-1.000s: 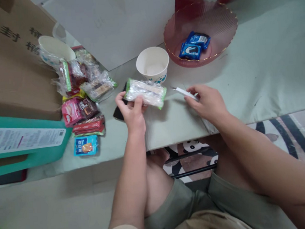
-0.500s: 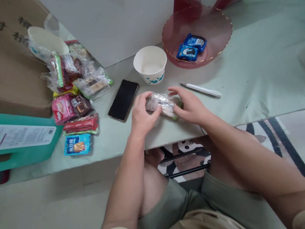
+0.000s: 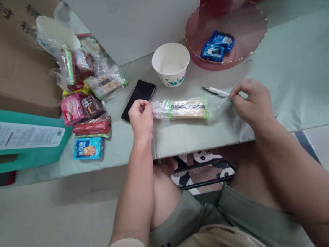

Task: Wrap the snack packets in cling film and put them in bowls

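Pinching a clear plastic wrapper (image 3: 219, 104) by opposite ends, in left grip (image 3: 140, 118) and right grip (image 3: 253, 100), around layered biscuits (image 3: 188, 110), near side of a paper bowl (image 3: 171, 66).

Table (image 3: 296, 81) draped in a pale green cover, creased near its front edge. Pale, tile-like floor (image 3: 60, 217) below; black bars (image 3: 208, 181) cross a panda-print surface (image 3: 205, 172). Light diffuse, shadows soft.

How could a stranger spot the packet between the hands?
On the pale tablecloth, find the paper bowl beside the pink bowl. Nearer the camera, a clear packet shows green bands; unlike the piled snacks, it stretches from left hand to right hand.
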`<state>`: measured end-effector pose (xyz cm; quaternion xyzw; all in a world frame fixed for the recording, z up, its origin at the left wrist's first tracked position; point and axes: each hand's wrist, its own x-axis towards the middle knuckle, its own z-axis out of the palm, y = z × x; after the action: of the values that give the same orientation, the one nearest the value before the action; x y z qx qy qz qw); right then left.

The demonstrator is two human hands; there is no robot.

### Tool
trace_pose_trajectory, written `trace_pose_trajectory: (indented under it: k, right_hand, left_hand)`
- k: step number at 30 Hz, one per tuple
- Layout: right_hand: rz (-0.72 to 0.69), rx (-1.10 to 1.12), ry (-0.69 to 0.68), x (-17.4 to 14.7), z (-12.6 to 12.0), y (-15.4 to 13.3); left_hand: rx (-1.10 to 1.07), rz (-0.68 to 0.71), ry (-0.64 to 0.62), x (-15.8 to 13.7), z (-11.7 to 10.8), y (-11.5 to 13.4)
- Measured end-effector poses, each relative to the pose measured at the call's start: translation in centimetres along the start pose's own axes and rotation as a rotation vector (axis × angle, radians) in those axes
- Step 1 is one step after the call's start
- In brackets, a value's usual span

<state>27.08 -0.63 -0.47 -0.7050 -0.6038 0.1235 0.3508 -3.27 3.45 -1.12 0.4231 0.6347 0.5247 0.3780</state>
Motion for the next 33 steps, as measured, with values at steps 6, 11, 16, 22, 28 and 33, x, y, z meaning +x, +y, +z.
trace_pose_trajectory:
  k: [6, 11, 16, 22, 28, 33]
  right_hand:
    - [-0.187, -0.015, 0.189, -1.0, -1.2, -1.6]
    - [-0.269, -0.046, -0.154, -1.3, 0.8, -3.4]
    - [-0.205, -0.016, -0.205, -1.0, 0.8, -2.5]
    - [-0.221, 0.166, -0.143, -2.3, -1.8, -2.9]
    - [-0.557, 0.287, -0.391, -3.0, -3.2, -2.1]
    - [-0.626, 0.198, -0.609, -2.8, -3.4, -2.0]
  left_hand:
    - [0.428, 0.549, -0.056, -1.0, -0.3, 0.5]
    - [0.602, 0.604, -0.262, -1.6, 0.7, 0.8]
    - [0.572, 0.639, -0.252, -2.1, 0.0, 1.6]
    - [0.484, 0.7, -0.254, -3.7, -0.9, 1.7]
    - [0.666, 0.583, -0.459, -4.0, -0.7, 0.3]
    - [0.713, 0.677, -0.393, -5.3, -1.5, 1.6]
